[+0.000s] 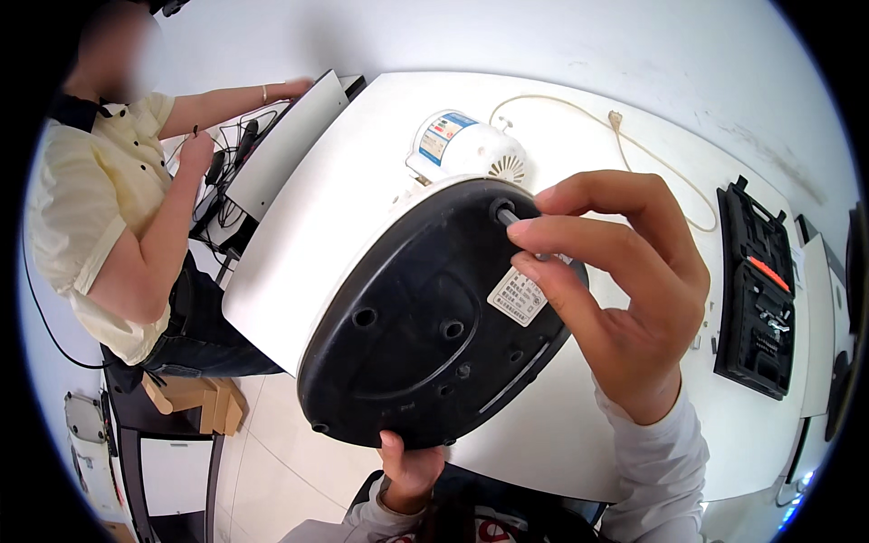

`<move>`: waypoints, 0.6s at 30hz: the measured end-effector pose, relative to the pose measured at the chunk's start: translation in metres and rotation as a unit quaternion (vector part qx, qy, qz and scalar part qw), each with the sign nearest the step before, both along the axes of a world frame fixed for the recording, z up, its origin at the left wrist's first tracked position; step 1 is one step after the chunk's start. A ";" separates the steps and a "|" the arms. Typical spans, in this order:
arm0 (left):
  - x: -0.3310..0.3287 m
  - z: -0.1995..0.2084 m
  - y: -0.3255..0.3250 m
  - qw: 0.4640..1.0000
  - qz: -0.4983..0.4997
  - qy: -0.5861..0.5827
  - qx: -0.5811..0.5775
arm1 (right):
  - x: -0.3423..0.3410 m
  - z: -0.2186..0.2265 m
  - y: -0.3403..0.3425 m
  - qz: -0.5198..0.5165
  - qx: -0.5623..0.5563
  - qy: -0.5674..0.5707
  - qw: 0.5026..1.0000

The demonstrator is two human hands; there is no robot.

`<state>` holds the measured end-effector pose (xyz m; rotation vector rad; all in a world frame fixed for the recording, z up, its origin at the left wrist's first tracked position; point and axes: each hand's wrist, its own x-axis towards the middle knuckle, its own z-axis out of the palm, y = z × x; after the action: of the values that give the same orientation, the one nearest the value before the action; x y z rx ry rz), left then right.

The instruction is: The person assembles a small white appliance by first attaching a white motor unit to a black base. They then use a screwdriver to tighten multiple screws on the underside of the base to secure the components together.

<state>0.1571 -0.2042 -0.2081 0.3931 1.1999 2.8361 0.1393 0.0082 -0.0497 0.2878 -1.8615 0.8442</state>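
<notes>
A black oval base [407,271] with a white rim is tilted up, its underside facing me. It has several round holes and a white printed label [518,299]. Under its lower edge my left hand [412,471] grips it, thumb on the near face, the other fingers partly hidden. My right hand [625,271] pinches a short grey metal rod [509,218] between thumb and fingers. The rod's end sits at the recessed hole near the upper edge of the base; its other end is mostly covered by my fingers. Behind the base lies a white motor housing [466,145] with vent slots.
A pale cord with a plug [615,119] curves over the white table [312,195]. At right lies an open black tool case [756,290] with an orange-handled tool, small parts beside it. A co-worker [118,217] at left handles a panel [281,158] among black cables.
</notes>
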 end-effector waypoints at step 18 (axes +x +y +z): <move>-0.002 0.008 0.003 1.000 -0.012 0.020 0.020 | 0.000 0.000 0.005 0.057 -0.046 -0.009 0.997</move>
<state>0.1547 -0.2016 -0.1996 0.4652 1.1382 2.8502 0.1389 0.0132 -0.0500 0.3312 -1.8308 1.0118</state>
